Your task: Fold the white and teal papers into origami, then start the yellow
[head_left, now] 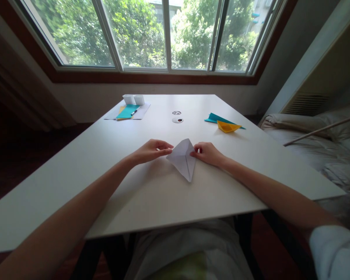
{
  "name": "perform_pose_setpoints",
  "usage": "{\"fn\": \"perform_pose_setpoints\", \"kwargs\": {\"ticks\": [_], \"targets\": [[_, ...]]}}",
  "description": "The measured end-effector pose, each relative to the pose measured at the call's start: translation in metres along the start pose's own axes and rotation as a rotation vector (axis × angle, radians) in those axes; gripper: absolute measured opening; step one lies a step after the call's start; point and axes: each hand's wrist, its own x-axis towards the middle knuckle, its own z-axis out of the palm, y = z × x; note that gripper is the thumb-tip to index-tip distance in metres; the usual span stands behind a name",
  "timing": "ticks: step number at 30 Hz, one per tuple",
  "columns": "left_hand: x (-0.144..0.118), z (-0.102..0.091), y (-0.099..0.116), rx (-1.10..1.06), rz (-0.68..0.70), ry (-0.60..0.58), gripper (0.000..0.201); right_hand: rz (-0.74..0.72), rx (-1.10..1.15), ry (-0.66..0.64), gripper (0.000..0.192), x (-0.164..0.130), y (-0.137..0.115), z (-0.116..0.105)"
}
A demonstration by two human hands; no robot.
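Observation:
A folded sheet of white paper with pointed corners and creases is held just above the table's near half. My right hand pinches its right edge between thumb and fingers. At the paper's left corner is my left hand, thumb and fingertips closed together on or against the edge. One point of the paper faces toward me, and another points away. The paper's underside is hidden.
On the white table, a yellow paper boat and a teal paper plane lie at right. Two round stickers lie mid-table. Coloured sheets, a pen and white cups are back left.

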Motion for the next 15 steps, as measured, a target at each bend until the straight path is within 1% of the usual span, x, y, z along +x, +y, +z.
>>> {"fn": "perform_pose_setpoints", "kwargs": {"ticks": [2, 3, 5, 7, 9, 15], "targets": [[0.000, 0.008, 0.006, 0.122, 0.030, 0.000, 0.030, 0.004, 0.001, 0.004, 0.015, 0.000, 0.000, 0.000], [0.000, 0.013, 0.008, 0.201, 0.031, 0.026, 0.025, 0.003, 0.002, 0.006, 0.015, 0.000, 0.000, 0.000], [0.001, 0.023, 0.011, 0.337, 0.016, 0.119, 0.019, 0.001, -0.002, 0.010, 0.015, 0.001, 0.001, 0.001], [0.003, 0.029, 0.012, 0.420, -0.024, 0.192, 0.016, -0.006, -0.011, 0.013, 0.015, 0.000, 0.000, 0.001], [0.004, 0.032, 0.011, 0.464, -0.053, 0.232, 0.016, -0.014, -0.023, 0.016, 0.016, 0.000, 0.000, 0.002], [0.004, 0.036, 0.012, 0.517, -0.062, 0.294, 0.016, -0.031, -0.027, 0.018, 0.017, -0.001, -0.002, 0.003]]}}
